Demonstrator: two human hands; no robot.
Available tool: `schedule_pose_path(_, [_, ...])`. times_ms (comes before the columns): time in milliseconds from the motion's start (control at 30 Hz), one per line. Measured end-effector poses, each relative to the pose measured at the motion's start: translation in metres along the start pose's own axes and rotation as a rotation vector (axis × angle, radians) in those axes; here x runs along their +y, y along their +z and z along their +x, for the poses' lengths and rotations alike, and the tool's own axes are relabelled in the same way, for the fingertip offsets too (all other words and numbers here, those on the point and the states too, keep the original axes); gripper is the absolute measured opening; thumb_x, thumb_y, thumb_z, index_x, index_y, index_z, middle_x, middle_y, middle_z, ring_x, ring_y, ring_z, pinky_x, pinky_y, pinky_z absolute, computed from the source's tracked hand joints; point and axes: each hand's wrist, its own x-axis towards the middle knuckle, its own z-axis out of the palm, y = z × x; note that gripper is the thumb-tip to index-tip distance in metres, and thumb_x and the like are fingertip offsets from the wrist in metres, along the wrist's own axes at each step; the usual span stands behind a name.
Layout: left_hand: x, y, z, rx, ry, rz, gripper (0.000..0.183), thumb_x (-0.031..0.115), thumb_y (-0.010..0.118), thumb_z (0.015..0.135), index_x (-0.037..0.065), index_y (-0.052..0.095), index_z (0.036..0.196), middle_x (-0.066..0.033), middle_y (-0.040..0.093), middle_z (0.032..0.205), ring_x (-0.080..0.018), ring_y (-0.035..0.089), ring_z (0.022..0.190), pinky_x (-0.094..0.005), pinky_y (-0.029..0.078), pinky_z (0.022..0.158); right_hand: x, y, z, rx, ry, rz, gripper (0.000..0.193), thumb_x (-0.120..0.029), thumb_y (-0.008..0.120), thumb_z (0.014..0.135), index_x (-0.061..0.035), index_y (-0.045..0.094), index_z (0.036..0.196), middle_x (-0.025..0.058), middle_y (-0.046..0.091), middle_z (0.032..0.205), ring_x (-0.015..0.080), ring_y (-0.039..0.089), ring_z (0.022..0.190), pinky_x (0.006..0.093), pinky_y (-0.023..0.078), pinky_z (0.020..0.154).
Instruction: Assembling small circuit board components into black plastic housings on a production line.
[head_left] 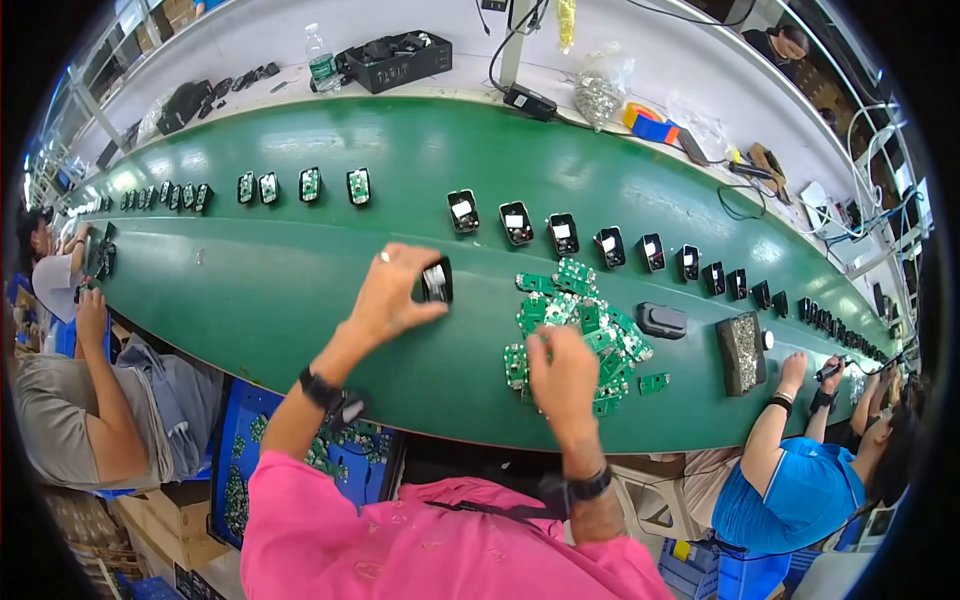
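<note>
My left hand (388,295) grips a small black plastic housing (437,283) between thumb and fingers, over the green bench. Pale metallic parts show inside the housing. Bent fingers and thumb close together on my right hand (563,380), at the near side of a loose pile of green circuit boards (585,300). Whatever those fingertips pinch, if anything, is hidden by the hand. Beyond both hands, several black housings with white parts inside (515,222) stand in a row. To the left, the row carries on with housings showing green boards (310,184).
Right of the pile lie a dark oblong case (662,320) and a block-shaped container of small metal parts (741,352). Co-workers sit at left (90,410) and right (800,490). A blue bin (255,400) holds boards below the edge. A shelf (480,88) runs behind.
</note>
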Motion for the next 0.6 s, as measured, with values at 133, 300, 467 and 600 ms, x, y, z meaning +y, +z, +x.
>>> schedule_pose_path(133, [0.048,0.018,-0.063,-0.083,-0.007,0.111,0.077,0.033,0.088,0.063,0.012,0.058,0.131,-0.0064,0.062,0.128,-0.0324,0.052,0.12,-0.0451,0.04,0.105,0.021,0.006,0.043,-0.073,-0.078,-0.231,0.032,-0.016,0.075,0.083,-0.0007,0.065,0.109,0.0177,0.061,0.101,0.0375,0.064,0.091,0.0449,0.051,0.077])
schedule_pose_path(300, [0.074,0.02,-0.08,0.168,-0.072,0.092,0.077,0.033,0.085,0.071,0.011,0.053,0.138,-0.0096,0.054,0.139,-0.0326,0.049,0.122,-0.0467,0.04,0.102,0.026,0.014,0.053,-0.06,-0.146,-0.174,0.026,-0.012,0.076,0.083,0.0009,0.063,0.101,0.0158,0.065,0.091,0.0318,0.066,0.082,0.0409,0.053,0.072])
schedule_pose_path(467, [0.112,0.027,-0.11,0.374,-0.111,-0.093,0.068,0.024,0.081,0.079,0.007,0.053,0.139,-0.0161,0.051,0.135,-0.0341,0.057,0.115,-0.0454,0.048,0.098,0.012,0.013,0.036,-0.092,0.148,0.328,0.017,-0.005,0.072,0.088,0.0042,0.061,0.097,0.0072,0.065,0.069,0.0119,0.061,0.054,0.0257,0.046,0.048])
schedule_pose_path(600, [0.127,0.038,-0.115,0.314,-0.128,-0.17,0.06,0.018,0.082,0.079,0.003,0.059,0.132,-0.0171,0.057,0.133,-0.0324,0.064,0.109,-0.0393,0.056,0.088,-0.047,0.007,-0.009,-0.384,0.423,0.808,0.022,-0.008,0.071,0.091,0.0062,0.059,0.102,0.0094,0.069,0.079,0.0132,0.067,0.063,0.0246,0.05,0.051])
